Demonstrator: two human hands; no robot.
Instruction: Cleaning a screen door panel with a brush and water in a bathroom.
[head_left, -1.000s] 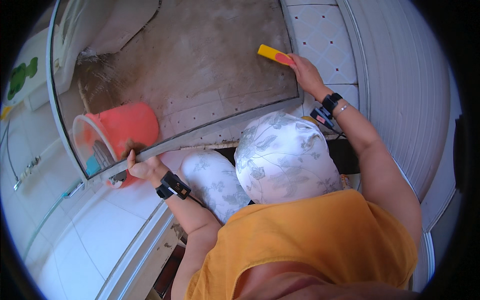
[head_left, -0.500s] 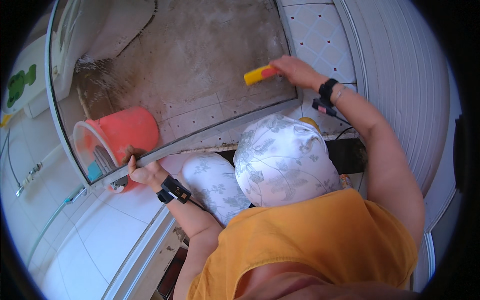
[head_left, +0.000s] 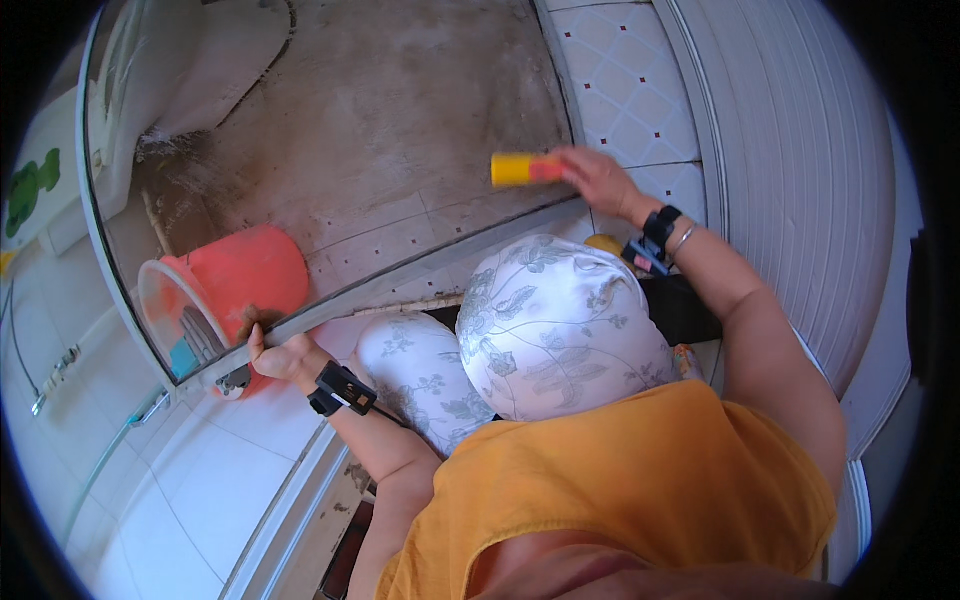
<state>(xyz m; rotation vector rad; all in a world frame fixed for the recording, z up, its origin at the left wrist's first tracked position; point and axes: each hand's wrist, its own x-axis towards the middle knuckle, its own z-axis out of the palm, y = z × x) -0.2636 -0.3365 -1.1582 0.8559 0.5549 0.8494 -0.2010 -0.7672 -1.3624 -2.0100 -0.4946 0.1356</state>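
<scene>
A large metal-framed pane [head_left: 400, 130], see-through and smeared with brown dirt, leans before my knees. My left hand [head_left: 283, 358] grips the lower edge of its frame near the left corner, with the fingers wrapped round it. In my right hand [head_left: 600, 180] is a small yellow-and-red hand tool [head_left: 515, 169], blurred by motion. I hold it over the lower right part of the pane; whether it touches the surface I cannot tell. Its working edge cannot be made out.
A red bucket [head_left: 250, 265] lies tipped behind the pane, with grey and teal things [head_left: 190, 345] in its mouth. White tiles [head_left: 625, 85] run along the right, beside a ribbed pale panel [head_left: 800, 150]. A hose [head_left: 95, 465] hangs at the left wall.
The tool in my right hand has moved slightly down, and my right wrist has turned with it. My left hand stays on the frame. The whole view has shifted a little.
</scene>
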